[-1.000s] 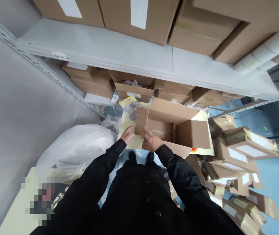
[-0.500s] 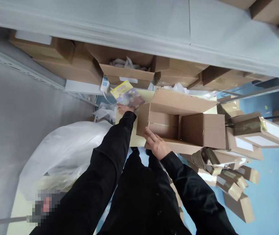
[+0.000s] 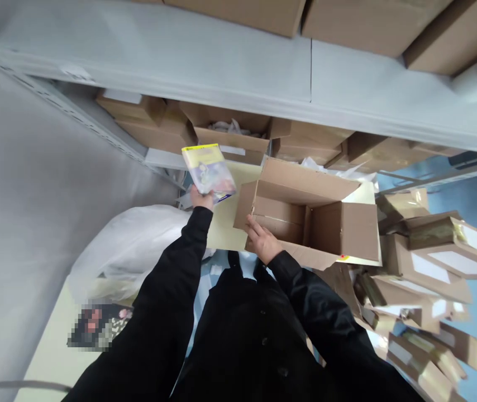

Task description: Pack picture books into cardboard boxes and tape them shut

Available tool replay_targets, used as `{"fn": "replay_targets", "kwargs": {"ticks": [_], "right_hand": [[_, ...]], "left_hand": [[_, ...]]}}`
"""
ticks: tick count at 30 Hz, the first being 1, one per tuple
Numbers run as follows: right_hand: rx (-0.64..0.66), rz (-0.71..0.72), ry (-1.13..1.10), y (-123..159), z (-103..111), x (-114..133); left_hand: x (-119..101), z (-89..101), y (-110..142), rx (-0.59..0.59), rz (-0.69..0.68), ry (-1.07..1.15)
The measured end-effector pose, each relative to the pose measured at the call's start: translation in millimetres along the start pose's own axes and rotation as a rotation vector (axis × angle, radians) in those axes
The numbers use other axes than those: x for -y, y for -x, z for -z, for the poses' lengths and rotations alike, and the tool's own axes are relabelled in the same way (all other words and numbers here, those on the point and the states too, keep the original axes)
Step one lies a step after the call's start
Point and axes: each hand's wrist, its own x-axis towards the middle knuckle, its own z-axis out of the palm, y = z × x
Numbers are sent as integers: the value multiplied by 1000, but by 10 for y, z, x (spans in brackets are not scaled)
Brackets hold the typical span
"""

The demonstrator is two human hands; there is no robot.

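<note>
In my left hand (image 3: 202, 198) is a flat, glossy picture book (image 3: 209, 169) with a yellow top edge and a pale purple cover. The fingers are closed around its lower edge, partly hidden behind it. To the right, an open cardboard box (image 3: 359, 231) stands on the pale yellow table (image 3: 227, 223), its flaps folded out and its visible inside bare. My right hand (image 3: 263, 240) grips the near left corner of this box, fingers over the edge by the left flap. The book is held up left of the box, apart from it.
Behind the table, a grey shelf (image 3: 205, 72) holds several cartons, one open carton (image 3: 232, 138) with white items inside. Taped boxes (image 3: 435, 268) are piled on the right. A large white plastic bag (image 3: 125, 240) bulges at the left, near a dark printed item (image 3: 115, 318).
My left hand has moved slightly left and turned the book more upright. My right hand stays at the box corner. The camera view has shifted, showing more of the upper shelf.
</note>
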Motion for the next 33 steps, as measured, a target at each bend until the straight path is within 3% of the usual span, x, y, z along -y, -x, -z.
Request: {"fn": "replay_targets", "kwargs": {"ticks": [2,4,8,12,16,19,21,24,26,29,31,33], "right_hand": [[0,3,-21,-17,16,-8],[8,24,-49,-38,45,-8],[18,72,-107,-70,112,14],[-49,55,-266,5,233,1],[-247,-104,-818,216,642,-151],[-325,-48,-1230,394,1154,-344],[-368,-4,-1330,501,1485,-486],[-311,8,-1254,644,1797,-695],[-315,-16,-1169,736,1849,-825],[-511,-103,-1122,876,1756,-989],[-630,-166,-1145,952,1627,-1062],[-677,-222,-1204,994,1470,-1097]], "left_hand": [[-206,316,151,-132,-75,-10],[-441,626,327,-160,-171,-42],[-951,1104,697,-40,-339,-150],[-1406,1243,991,106,-429,-233],[-1722,1066,1160,262,-527,-214],[-1925,795,1240,490,-531,-204],[-2067,572,1273,649,-523,-259],[-2226,213,1263,860,-540,-394],[-2223,-7,1221,884,-581,-408],[-1987,-254,1183,647,-604,-223],[-1720,-362,1215,549,-471,-76],[-1443,-443,1280,653,-226,25]]}}
